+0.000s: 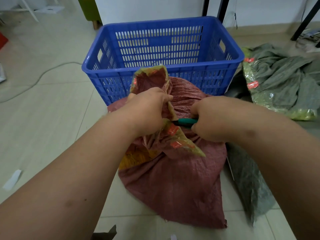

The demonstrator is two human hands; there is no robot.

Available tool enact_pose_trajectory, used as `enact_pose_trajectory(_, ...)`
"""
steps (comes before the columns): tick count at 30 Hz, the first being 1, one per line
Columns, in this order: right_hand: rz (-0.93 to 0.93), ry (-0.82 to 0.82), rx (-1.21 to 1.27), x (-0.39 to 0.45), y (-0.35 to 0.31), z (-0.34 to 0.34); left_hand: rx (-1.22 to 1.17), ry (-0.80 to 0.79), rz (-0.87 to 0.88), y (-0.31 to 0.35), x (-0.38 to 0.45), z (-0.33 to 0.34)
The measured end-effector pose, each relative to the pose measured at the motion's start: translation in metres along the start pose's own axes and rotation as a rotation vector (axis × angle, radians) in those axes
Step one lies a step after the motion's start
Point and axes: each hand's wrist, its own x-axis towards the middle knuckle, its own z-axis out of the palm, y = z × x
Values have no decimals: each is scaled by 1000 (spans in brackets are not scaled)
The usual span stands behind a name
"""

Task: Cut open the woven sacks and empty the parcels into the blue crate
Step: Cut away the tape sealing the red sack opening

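A full red woven sack (174, 179) stands on the floor just in front of the blue crate (161, 68). Its bunched neck is wrapped in yellowish tape with red labels. My left hand (147, 110) grips that taped neck and holds it upright. My right hand (209, 118) is closed around a green-handled cutter (186, 121), whose dark tip points left and meets the tape just below my left hand. I see no parcels in the part of the crate that shows.
Grey-green woven sacks (284, 80) with taped tops lie crumpled on the floor to the right, one stretching down beside the red sack. A cable (43, 73) runs across the tiles on the left. Black table legs (304, 19) stand behind the crate.
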Motion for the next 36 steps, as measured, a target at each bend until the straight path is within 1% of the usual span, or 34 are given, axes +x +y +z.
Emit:
enact_pose_trajectory(2, 12, -37, 73, 0, 5, 0, -8, 15, -26, -4, 0, -2)
enact_pose_trajectory(5, 34, -82, 136, -6, 16, -7, -81, 32, -80, -19, -2, -3)
enact_pose_trajectory(8, 18, -45, 48, -3, 10, -1, -131, 40, -54, -15, -1, -4)
enact_pose_trajectory(10, -15, -8, -4, 1, 4, 8, -92, 44, -30, -9, 0, -5)
enact_pose_trajectory(12, -26, -5, -6, 3, 5, 8, -66, 53, -48, -14, 0, -6)
enact_pose_trajectory(15, -3, -37, 25, 0, 16, -3, -125, 50, -106, -32, -3, -5)
enact_pose_trajectory(21, -5, -143, 84, -1, 19, -3, -147, -16, -104, -30, -1, 5)
enact_pose_trajectory(24, 15, -112, 163, 3, 18, 1, -188, -9, -126, -29, 2, 5)
enact_pose_trajectory(27, 49, -58, 177, 13, 16, 10, -95, -23, -117, -24, 4, 3)
enact_pose_trajectory(29, 50, -37, 213, 13, 18, 10, -97, -35, -125, -26, 4, 4)
enact_pose_trajectory(33, 36, -80, 362, 3, 22, -5, -141, -20, -145, -32, 4, 3)
enact_pose_trajectory(36, 10, -50, 331, -1, 20, -13, -174, 2, -151, -30, 5, 1)
